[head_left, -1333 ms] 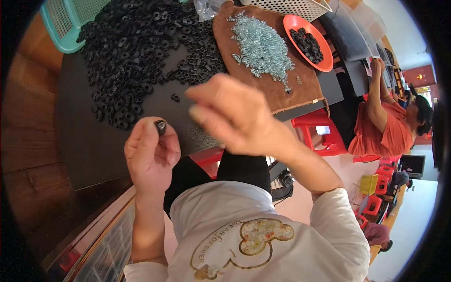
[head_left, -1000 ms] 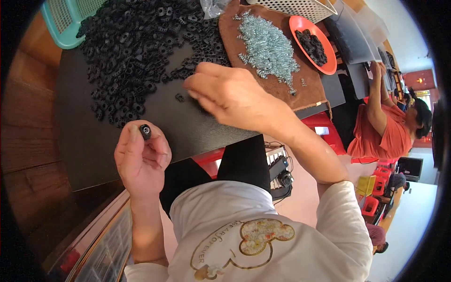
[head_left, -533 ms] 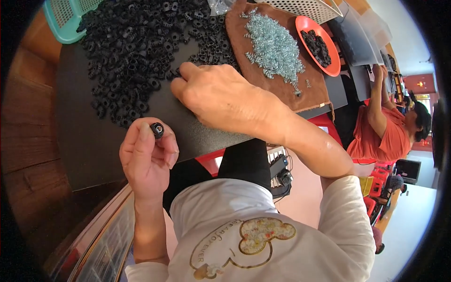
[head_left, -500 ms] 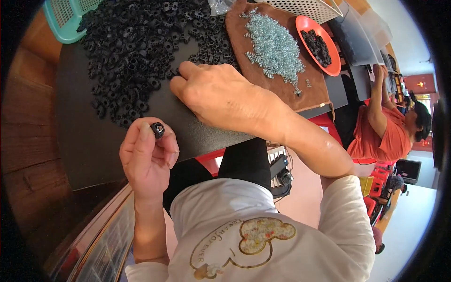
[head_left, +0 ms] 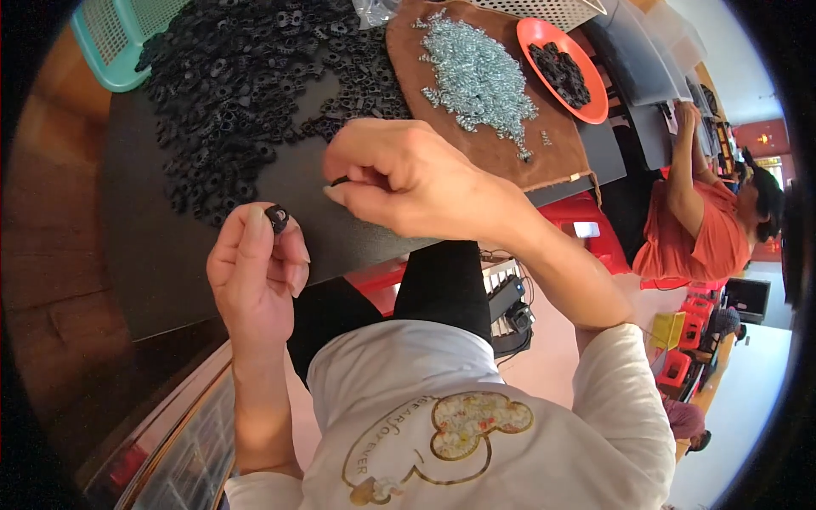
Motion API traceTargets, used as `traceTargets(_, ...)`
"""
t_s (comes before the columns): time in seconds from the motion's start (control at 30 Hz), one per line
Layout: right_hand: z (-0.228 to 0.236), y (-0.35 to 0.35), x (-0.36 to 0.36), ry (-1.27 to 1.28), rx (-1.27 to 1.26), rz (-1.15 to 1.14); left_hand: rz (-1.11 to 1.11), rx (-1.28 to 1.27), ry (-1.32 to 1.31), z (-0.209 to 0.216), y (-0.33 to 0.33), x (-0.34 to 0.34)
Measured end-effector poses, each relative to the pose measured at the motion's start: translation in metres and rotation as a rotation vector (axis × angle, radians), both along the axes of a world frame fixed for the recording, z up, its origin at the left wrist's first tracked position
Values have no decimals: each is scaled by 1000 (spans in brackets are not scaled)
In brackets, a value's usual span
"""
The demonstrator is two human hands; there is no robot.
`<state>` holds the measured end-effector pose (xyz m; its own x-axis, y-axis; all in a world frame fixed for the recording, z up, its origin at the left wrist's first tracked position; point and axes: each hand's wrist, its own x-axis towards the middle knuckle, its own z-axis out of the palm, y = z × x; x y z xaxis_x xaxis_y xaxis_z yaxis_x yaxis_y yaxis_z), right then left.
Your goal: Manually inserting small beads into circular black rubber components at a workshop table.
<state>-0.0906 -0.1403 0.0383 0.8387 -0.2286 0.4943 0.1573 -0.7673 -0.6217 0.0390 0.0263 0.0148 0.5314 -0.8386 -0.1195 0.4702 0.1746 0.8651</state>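
Note:
My left hand (head_left: 255,276) is closed, thumb and fingers pinching a small round black plastic part (head_left: 277,218), like a cord-lock piece. A bit of bright metal, perhaps a spring end, shows in its upturned opening. To the right, my right hand (head_left: 416,183) is closed above the table, palm side toward the left hand. Between its thumb and fingertips sits another small black plastic piece (head_left: 340,181), mostly hidden by the fingers. Beyond both hands spreads a big heap of black plastic parts (head_left: 229,93). The two hands are apart.
A pile of small metal springs (head_left: 476,76) lies on a brown cloth (head_left: 561,166). Beside it an orange plate (head_left: 597,106) holds black pieces. A turquoise basket (head_left: 93,64) stands far left, a cream perforated basket (head_left: 557,12) at the back. Another person (head_left: 697,225) sits at the right.
My right hand has drawn back from the edge of the black heap toward me, and a black piece now shows in its fingertips. My left hand keeps its part, turned slightly.

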Motion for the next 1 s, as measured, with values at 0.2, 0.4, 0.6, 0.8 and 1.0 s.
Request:
traceTargets(0.2,28,21,-32,111,771,-151,-139,-4,43,9,-16,-10)
traceTargets(0.4,28,18,-47,48,950,-127,-208,-28,81,2,-25,-21)
traceTargets(0.6,27,21,-45,110,1024,-71,-218,-9,21,-2,-26,-25)
traceTargets(0.8,18,22,-41,141,1090,-32,-208,13,-36,-5,-25,-27)
traceTargets(1.0,18,26,-43,148,1104,-68,-229,8,-66,-7,-23,-25)
